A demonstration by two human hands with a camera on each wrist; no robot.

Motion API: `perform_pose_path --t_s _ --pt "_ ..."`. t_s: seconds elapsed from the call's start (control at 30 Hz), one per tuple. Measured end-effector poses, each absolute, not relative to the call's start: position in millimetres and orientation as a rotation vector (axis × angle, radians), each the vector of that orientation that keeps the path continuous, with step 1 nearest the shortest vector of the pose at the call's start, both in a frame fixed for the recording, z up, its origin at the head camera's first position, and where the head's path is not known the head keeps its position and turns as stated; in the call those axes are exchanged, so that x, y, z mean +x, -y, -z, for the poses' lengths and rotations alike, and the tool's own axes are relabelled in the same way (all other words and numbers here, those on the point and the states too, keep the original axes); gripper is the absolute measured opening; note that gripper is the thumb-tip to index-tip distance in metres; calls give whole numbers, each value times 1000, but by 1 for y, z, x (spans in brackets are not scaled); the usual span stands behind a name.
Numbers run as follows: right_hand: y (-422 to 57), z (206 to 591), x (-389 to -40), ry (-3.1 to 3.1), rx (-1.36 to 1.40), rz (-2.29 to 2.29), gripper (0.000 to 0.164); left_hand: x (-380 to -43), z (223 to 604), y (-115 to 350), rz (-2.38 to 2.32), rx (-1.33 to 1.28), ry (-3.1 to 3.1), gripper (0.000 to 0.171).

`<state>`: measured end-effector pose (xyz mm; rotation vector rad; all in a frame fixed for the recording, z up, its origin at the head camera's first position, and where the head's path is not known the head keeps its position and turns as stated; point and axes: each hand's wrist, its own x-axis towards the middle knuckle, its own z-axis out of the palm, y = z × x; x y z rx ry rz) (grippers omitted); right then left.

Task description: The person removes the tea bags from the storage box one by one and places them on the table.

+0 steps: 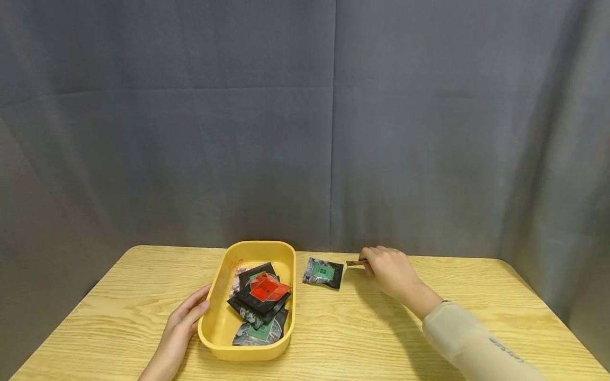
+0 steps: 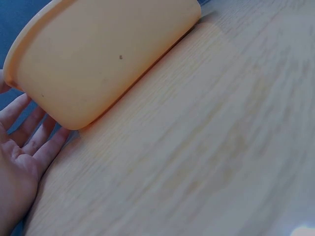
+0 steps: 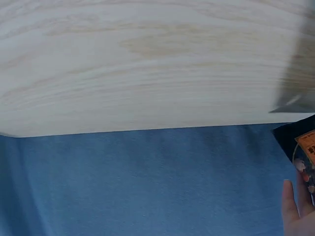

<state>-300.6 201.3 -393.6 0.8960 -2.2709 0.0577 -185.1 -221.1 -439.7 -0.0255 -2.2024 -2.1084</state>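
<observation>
My left hand (image 1: 182, 323) rests against the left side of a yellow plastic tub (image 1: 207, 330), its fairly straight fingers touching the outer wall. Inside the tub lie several black sachets, among them one with a red label (image 1: 267, 289) on top and one with a green label (image 1: 259, 332) near the front. My right hand (image 1: 391, 270) pinches a sachet (image 1: 355, 263), seen edge-on from the head. The right wrist view shows an orange label on this black sachet (image 3: 300, 142). Left of that hand, a green-labelled sachet (image 1: 324, 272) lies flat on the table.
Everything stands on a light wood-grain table (image 1: 362, 338) with rounded back corners. A grey curtain (image 1: 305, 132) hangs right behind the table's far edge and round its sides.
</observation>
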Motion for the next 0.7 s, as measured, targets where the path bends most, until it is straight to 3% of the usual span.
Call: perform_pose_path --t_s 0.43,0.7 --pt "-211 400 -304 2511 990 34 20 -185 440 222 2101 -39 2202 54" --pt "-211 401 -299 2629 1033 44 29 -186 442 221 2101 -59 2183 53"
